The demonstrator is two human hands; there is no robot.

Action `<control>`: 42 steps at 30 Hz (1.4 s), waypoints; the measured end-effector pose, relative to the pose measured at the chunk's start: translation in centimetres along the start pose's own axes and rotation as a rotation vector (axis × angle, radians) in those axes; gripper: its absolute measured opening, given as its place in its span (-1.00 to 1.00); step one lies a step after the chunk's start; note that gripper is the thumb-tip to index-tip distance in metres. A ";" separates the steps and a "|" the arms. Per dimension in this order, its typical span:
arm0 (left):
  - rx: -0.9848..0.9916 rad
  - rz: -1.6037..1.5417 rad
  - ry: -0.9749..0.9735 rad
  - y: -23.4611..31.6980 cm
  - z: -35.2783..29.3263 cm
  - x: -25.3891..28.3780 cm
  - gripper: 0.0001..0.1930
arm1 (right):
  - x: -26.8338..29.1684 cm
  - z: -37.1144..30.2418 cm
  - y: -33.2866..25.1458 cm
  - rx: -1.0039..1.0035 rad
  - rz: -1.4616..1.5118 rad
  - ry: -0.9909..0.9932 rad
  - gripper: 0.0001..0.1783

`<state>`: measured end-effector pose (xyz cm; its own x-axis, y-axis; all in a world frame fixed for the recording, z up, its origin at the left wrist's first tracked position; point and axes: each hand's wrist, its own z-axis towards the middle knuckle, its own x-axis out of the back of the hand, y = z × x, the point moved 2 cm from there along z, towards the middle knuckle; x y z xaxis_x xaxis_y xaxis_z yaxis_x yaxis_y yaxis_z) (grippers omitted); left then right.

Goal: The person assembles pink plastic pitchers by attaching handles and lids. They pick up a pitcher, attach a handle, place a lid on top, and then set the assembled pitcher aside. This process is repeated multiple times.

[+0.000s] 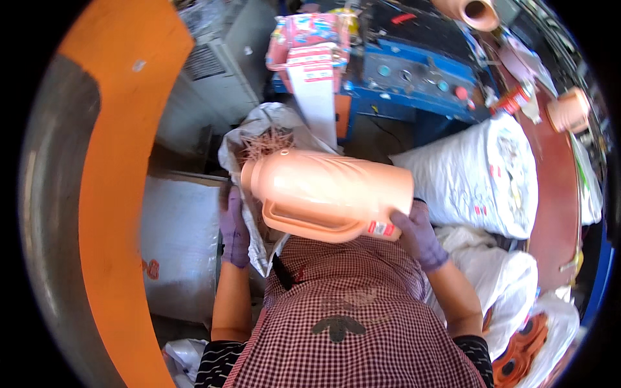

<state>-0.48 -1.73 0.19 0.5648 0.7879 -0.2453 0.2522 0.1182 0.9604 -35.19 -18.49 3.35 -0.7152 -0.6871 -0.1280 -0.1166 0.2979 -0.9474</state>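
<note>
A peach-coloured plastic thermos jug (330,184) lies on its side in front of my apron, its neck to the left and its handle toward me. Wrapped round the base end is my right hand (422,238), in a purple glove, with the thumb beside a small red-and-white label. My left hand (235,227), gloved alike, is just below and left of the jug's neck, at the edge of an open white sack (255,255). Its fingers are blurred and partly hidden, so their grip does not show. Thin pinkish plastic scraps (268,143) stick out of the sack behind the jug.
Orange machine frame (119,194) curves along the left, beside a cardboard box (181,246). Ahead stands a blue control panel (414,74) with a pink basket (278,52) near it. Full white sacks (466,174) crowd the right. More peach jug parts (568,111) sit on the brown table (553,194).
</note>
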 end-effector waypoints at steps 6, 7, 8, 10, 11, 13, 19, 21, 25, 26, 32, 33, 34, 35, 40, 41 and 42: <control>-0.148 -0.193 -0.358 3.5 4.3 -0.6 -0.18 | -3.2 -2.9 -3.1 0.620 -0.855 -0.134 -0.62; 0.068 -0.630 -0.486 5.1 4.7 -1.0 -0.10 | -3.7 -2.9 -3.5 0.689 -0.970 -0.097 -0.57; -0.058 -0.451 -0.522 6.6 5.2 -1.4 -0.05 | -2.9 -2.7 -2.8 0.722 -1.066 -0.057 -0.54; -0.181 -0.290 -0.584 9.3 5.5 -4.5 0.05 | -0.2 -1.8 0.9 0.749 -1.265 0.073 -0.48; -0.215 -0.226 -0.561 10.3 5.7 -5.0 0.12 | 0.6 -1.0 0.9 0.620 -1.354 0.047 -0.47; -0.287 -0.220 -0.673 13.0 5.9 -7.0 0.29 | 2.0 0.3 0.1 0.507 -1.490 -0.056 -0.48; -0.321 -0.383 -0.906 14.8 6.8 -9.7 0.00 | 4.4 0.6 -5.5 0.617 -1.106 0.184 -0.64; -0.218 -0.394 -0.918 14.8 7.6 -10.6 -0.17 | 2.3 1.1 -9.4 0.755 -1.045 0.173 -0.67; -0.147 -0.131 -0.995 14.7 7.2 -12.3 -0.30 | -4.1 2.0 -15.4 1.116 -1.019 0.116 -0.63; -0.190 0.032 -1.098 15.1 6.7 -12.9 -0.22 | -5.7 2.3 -16.7 1.169 -1.016 0.087 -0.62; 0.110 0.229 -1.101 12.3 5.7 -15.4 -0.41 | -12.9 5.4 -16.3 1.251 -1.164 -0.027 -0.80; 0.244 0.234 -0.993 11.8 6.5 -15.8 -0.40 | -12.5 6.3 -16.2 1.204 -1.213 -0.048 -0.83; 0.198 0.244 -0.943 11.8 6.4 -16.1 -0.27 | -12.3 7.4 -16.1 1.156 -1.261 -0.071 -0.86; 0.151 0.267 -0.887 12.3 5.9 -16.6 -0.12 | -12.3 8.7 -16.5 1.248 -1.192 -0.068 -0.86; -0.055 -0.007 -0.821 13.8 9.1 -16.3 -0.02 | -14.5 12.0 -21.1 1.275 -1.217 -0.168 -0.79; -0.070 -0.108 -0.871 13.6 10.0 -16.9 0.00 | -14.5 13.2 -22.1 1.220 -1.172 -0.172 -0.77; -0.078 -0.199 -0.908 13.2 10.8 -17.1 0.02 | -14.5 14.2 -22.8 1.169 -1.122 -0.187 -0.75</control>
<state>1.72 -20.18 15.66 0.9231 -0.0222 -0.3839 0.3756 0.2662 0.8877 -12.40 -24.72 22.61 -0.5375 -0.2931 0.7907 0.1276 -0.9551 -0.2674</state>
